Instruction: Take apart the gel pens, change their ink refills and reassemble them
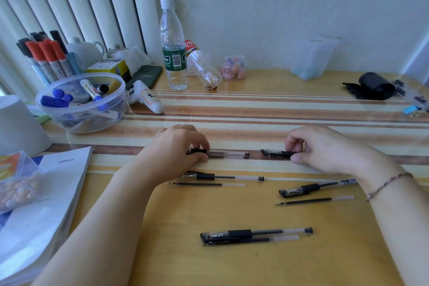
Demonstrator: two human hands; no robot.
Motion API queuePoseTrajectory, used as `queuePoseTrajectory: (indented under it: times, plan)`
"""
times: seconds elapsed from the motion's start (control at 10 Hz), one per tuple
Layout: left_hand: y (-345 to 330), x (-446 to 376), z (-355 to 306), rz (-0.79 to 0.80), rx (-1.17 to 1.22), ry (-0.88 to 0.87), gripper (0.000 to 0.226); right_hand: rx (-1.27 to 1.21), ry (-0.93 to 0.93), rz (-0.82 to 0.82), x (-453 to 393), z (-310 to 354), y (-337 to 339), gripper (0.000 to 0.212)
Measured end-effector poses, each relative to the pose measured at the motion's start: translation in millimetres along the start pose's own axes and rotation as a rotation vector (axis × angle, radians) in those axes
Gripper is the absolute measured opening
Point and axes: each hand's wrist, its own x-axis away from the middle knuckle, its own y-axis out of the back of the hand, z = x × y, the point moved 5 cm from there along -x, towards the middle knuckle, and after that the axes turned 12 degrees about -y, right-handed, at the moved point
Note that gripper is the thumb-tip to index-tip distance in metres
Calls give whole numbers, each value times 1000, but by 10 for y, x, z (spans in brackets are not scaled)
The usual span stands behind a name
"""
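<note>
Gripping a gel pen (222,154) at its dark grip end with curled fingers, the left hand (180,148) rests on the striped wooden table (255,109), the pen's clear barrel pointing right. The right hand (318,148) pinches a capped pen (277,153) lying on the same dark stripe. Nearer the person lie three more pens, each beside a loose refill (206,184). A water bottle (173,46) stands at the far edge.

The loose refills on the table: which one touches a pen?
The nearest refill, lying against the front pen. The other two refills lie apart from pens.
</note>
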Motion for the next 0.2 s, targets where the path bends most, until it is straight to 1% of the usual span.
queuePoseTrajectory:
  times: [0.1,0.2]
  plan:
    - [6,-4,6,-62,-42,22,7,9,-9,-16,4,0,11,19]
    - [9,-3,33,-97,-7,54,9,4,-26,-8,18,-1,19,20]
